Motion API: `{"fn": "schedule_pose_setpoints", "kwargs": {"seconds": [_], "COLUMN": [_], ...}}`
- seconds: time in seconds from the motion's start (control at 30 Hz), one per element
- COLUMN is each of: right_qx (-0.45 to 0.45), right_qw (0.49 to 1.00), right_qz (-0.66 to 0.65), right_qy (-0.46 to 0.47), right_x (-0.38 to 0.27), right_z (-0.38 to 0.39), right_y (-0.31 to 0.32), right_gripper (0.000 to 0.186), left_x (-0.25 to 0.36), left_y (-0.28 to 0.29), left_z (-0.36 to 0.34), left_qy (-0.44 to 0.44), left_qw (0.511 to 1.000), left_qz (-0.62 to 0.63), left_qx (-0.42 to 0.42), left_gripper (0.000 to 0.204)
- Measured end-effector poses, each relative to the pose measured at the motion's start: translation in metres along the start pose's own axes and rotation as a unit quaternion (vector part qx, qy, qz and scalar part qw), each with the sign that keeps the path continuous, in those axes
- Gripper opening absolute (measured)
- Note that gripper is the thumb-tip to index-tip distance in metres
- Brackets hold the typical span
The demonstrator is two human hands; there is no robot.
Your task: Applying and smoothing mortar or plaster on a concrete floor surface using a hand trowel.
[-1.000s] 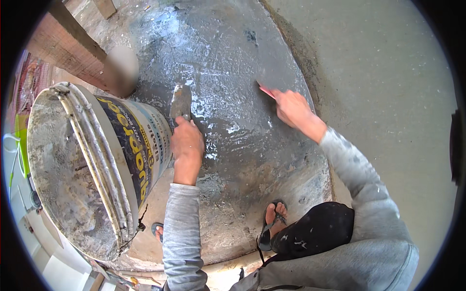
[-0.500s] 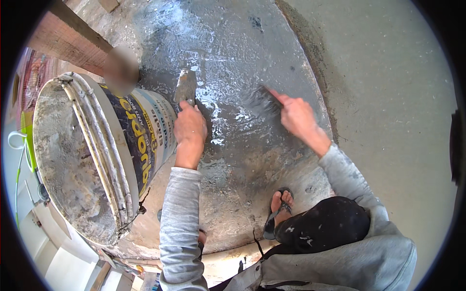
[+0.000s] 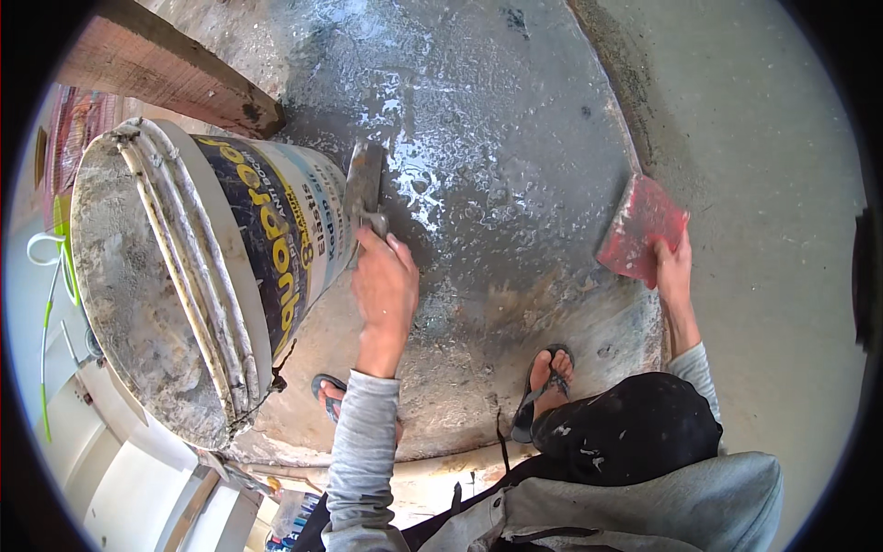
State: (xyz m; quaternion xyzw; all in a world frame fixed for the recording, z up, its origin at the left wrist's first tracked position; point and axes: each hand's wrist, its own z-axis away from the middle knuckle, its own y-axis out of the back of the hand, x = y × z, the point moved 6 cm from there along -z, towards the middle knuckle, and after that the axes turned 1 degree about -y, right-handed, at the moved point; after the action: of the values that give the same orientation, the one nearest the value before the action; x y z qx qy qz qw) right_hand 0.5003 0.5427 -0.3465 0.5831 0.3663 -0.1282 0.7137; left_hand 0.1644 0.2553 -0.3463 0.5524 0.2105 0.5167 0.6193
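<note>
Fingers of the left hand (image 3: 384, 287) were closed round the handle of a metal trowel (image 3: 361, 189), whose grey, cement-caked blade pointed away from the person, its far end lying just beside the wall of a large white-and-blue bucket (image 3: 267, 248). The bucket stood at the left edge of a wet, dark grey patch of floor (image 3: 497, 147), its inside crusted with dried cement. The right hand (image 3: 672, 269) gripped the lower corner of a flat red scraper (image 3: 639, 228), fingers closed on it, at the right edge of the wet patch where it met the paler dry concrete (image 3: 763, 166). A wooden plank (image 3: 161, 69) lay beyond the bucket toward the upper left. Both feet in flip-flops (image 3: 543, 386) rested on the near edge of the patch, below the hands.
</note>
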Motion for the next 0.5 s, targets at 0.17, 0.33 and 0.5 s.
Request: {"fn": "schedule_pose_setpoints", "kwargs": {"seconds": [0.17,0.33,0.5], "right_qx": [-0.044,-0.059,-0.07], "right_qw": [0.972,0.935,0.958], "right_qz": [-0.162,-0.261,-0.205], "right_qy": [-0.163,-0.231,-0.188], "right_x": [0.051,0.066,0.044], "right_z": [0.018,0.027,0.004], "right_y": [-0.026,-0.032,-0.043], "right_gripper": [0.041,0.041,0.042], "left_x": [-0.006,0.021,0.029], "left_y": [-0.027,-0.043,-0.047], "left_z": [0.016,0.03,0.036], "left_qy": [0.034,0.063,0.068], "left_qw": [0.999,0.997,0.996], "left_qz": [0.006,0.016,0.049], "left_qx": [-0.002,-0.031,-0.003], "left_gripper": [0.032,0.031,0.032]}}
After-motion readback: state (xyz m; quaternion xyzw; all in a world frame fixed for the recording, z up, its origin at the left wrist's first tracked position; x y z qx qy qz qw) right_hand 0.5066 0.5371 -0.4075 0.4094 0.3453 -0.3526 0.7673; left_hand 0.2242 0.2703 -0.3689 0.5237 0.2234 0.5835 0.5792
